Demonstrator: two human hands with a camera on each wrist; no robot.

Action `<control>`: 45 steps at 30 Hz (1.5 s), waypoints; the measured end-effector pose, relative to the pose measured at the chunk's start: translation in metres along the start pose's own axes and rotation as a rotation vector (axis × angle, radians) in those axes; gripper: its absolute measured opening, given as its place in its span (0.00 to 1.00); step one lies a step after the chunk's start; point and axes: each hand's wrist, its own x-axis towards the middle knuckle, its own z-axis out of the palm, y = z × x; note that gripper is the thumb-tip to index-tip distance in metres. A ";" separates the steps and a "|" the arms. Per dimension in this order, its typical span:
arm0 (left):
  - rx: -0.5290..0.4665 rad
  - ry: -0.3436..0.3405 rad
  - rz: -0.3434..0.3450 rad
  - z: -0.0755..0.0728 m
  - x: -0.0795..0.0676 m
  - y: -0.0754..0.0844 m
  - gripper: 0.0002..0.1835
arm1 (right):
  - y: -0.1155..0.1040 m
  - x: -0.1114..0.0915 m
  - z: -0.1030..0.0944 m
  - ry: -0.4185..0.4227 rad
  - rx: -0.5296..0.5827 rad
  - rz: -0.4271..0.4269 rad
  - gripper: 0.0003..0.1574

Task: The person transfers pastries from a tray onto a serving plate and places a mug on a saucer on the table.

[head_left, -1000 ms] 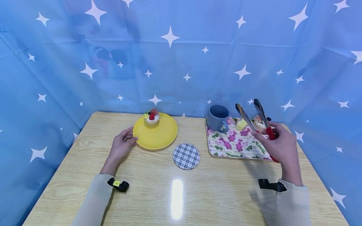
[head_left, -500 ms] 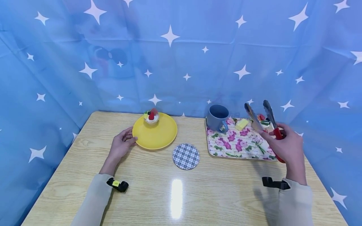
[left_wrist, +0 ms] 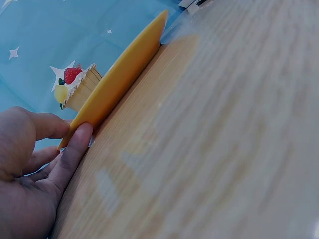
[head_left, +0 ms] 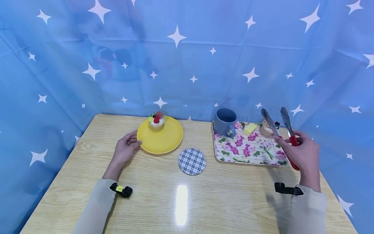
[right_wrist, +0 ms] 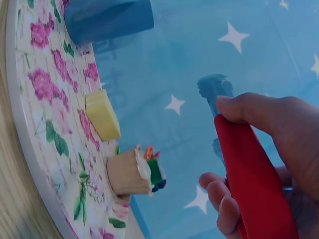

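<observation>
In the head view my left hand [head_left: 124, 150] pinches the left rim of a round yellow plate [head_left: 163, 139], which lies on the table. On the plate's far side stands a small fruit-topped cream cupcake [head_left: 156, 120]. My right hand [head_left: 305, 152] grips a pair of red-handled metal tongs [head_left: 293, 140] over the right end of a floral tray [head_left: 242, 156]. The tongs are spread, with nothing between their tips. Behind them in the head view, partly hidden, is a second cupcake [head_left: 265, 130]; the right wrist view shows this cupcake [right_wrist: 129, 172] apart from the tongs.
A blue-grey mug [head_left: 225, 122] stands at the tray's left end, beside a pale yellow block [head_left: 249, 129]. A round checked coaster [head_left: 192, 161] lies between plate and tray. Behind the wooden table [head_left: 146, 195] hangs a blue star-patterned curtain [head_left: 198, 58].
My right hand has shifted right and slightly nearer with the tongs, which stay spread. The left hand and the plate have hardly moved.
</observation>
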 end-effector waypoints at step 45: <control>0.000 0.012 -0.007 0.001 -0.001 0.001 0.35 | 0.038 0.020 0.016 -0.090 -0.063 0.195 0.60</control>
